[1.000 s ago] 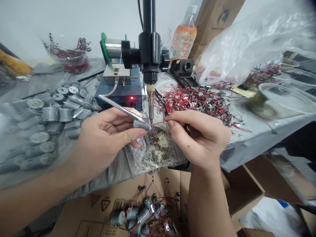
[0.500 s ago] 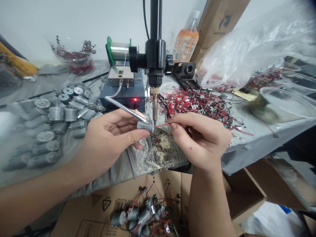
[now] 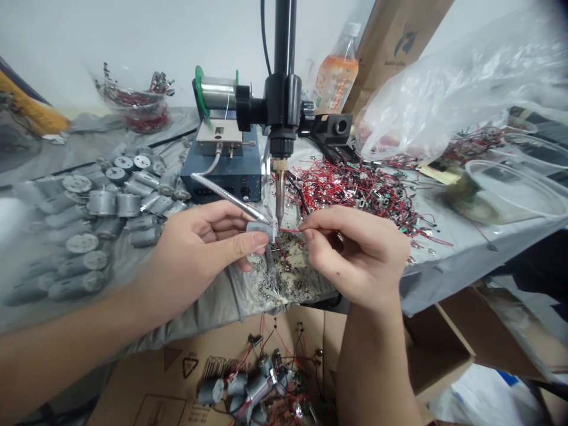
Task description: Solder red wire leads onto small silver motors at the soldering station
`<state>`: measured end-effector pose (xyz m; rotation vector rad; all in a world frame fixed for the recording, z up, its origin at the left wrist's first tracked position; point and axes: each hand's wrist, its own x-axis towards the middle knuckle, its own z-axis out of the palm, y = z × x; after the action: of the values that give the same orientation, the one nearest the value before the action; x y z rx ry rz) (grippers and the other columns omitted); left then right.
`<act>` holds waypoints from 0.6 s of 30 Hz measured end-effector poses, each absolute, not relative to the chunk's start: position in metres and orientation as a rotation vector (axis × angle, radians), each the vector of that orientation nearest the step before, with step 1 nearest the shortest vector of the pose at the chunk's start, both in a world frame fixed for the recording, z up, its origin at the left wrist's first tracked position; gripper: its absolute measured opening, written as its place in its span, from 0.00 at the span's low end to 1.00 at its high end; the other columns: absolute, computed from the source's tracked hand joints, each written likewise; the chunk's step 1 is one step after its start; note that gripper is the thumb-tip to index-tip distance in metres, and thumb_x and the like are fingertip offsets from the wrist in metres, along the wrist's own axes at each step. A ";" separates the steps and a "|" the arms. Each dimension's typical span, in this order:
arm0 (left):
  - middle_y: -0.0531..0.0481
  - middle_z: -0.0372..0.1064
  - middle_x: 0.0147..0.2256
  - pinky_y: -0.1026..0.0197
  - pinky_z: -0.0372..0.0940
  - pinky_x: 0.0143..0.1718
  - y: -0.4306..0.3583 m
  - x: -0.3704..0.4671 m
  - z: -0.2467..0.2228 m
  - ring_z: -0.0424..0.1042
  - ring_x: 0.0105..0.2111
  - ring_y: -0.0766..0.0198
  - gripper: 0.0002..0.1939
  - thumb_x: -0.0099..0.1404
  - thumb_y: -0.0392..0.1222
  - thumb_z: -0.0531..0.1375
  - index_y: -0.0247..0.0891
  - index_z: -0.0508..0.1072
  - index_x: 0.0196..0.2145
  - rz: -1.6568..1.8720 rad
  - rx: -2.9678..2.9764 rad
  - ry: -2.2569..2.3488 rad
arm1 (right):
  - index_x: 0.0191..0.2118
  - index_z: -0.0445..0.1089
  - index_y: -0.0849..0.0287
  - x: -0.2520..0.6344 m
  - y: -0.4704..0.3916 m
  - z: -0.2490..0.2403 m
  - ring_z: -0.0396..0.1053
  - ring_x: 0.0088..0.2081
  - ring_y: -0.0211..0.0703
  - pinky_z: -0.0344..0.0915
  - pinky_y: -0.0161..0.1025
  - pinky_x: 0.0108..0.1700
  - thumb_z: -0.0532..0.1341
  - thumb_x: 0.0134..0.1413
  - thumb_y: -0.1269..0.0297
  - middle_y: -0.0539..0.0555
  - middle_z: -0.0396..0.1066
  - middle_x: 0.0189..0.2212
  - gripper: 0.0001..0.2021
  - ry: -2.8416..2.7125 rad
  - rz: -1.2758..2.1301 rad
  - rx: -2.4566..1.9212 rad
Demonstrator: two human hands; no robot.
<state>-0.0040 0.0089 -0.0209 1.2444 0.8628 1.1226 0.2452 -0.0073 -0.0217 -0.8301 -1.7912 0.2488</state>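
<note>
Between the thumb and fingers of my left hand (image 3: pixel 208 242) is a small grey electric motor (image 3: pixel 258 231), its end cap turned to the right. My right hand (image 3: pixel 359 251) pinches a thin red wire (image 3: pixel 290 230), whose far end reaches the motor's end cap. Directly above that spot, the tip of a mounted soldering iron (image 3: pixel 279 198) points straight down, at or very near the terminal. A metal solder feed tube (image 3: pixel 231 196) slants down to the same place. Whether wire and terminal touch is too small to tell.
Loose motors (image 3: pixel 102 204) cover the table's left side. A blue soldering station (image 3: pixel 222 171) with a solder spool (image 3: pixel 217 92) stands behind. Red and black wires (image 3: pixel 355 189) are heaped right, beside a plastic tub (image 3: pixel 510 189). Below the edge, a cardboard box (image 3: pixel 160 378) holds wired motors (image 3: pixel 257 387).
The red light on the soldering station has gone out. The red wire now lies more level, with my right hand slightly lower and left. The view has shifted slightly.
</note>
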 end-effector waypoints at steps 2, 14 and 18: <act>0.51 0.90 0.34 0.74 0.81 0.28 0.010 -0.005 -0.021 0.89 0.30 0.63 0.09 0.67 0.34 0.86 0.43 0.96 0.42 1.110 1.250 0.881 | 0.43 0.84 0.53 0.253 -0.011 -0.019 0.77 0.28 0.36 0.72 0.37 0.31 0.69 0.74 0.75 0.46 0.84 0.32 0.09 -1.833 0.289 -0.825; 0.43 0.91 0.34 0.69 0.85 0.35 0.011 -0.007 -0.027 0.90 0.29 0.61 0.07 0.62 0.36 0.84 0.38 0.93 0.38 1.157 1.228 0.988 | 0.51 0.90 0.53 0.309 -0.037 0.003 0.86 0.43 0.45 0.80 0.44 0.45 0.70 0.81 0.68 0.53 0.89 0.45 0.08 -1.968 0.215 -1.183; 0.44 0.92 0.37 0.67 0.88 0.40 0.014 -0.008 -0.030 0.91 0.33 0.60 0.09 0.62 0.38 0.86 0.40 0.94 0.38 1.201 1.172 1.029 | 0.52 0.90 0.55 0.317 -0.037 0.000 0.86 0.44 0.44 0.78 0.44 0.45 0.66 0.80 0.70 0.54 0.89 0.46 0.12 -1.998 0.147 -1.306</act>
<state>-0.0083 0.0138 -0.0298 1.1720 1.0288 1.2007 0.3167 -0.0370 0.0002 -1.3058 -1.9982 0.1470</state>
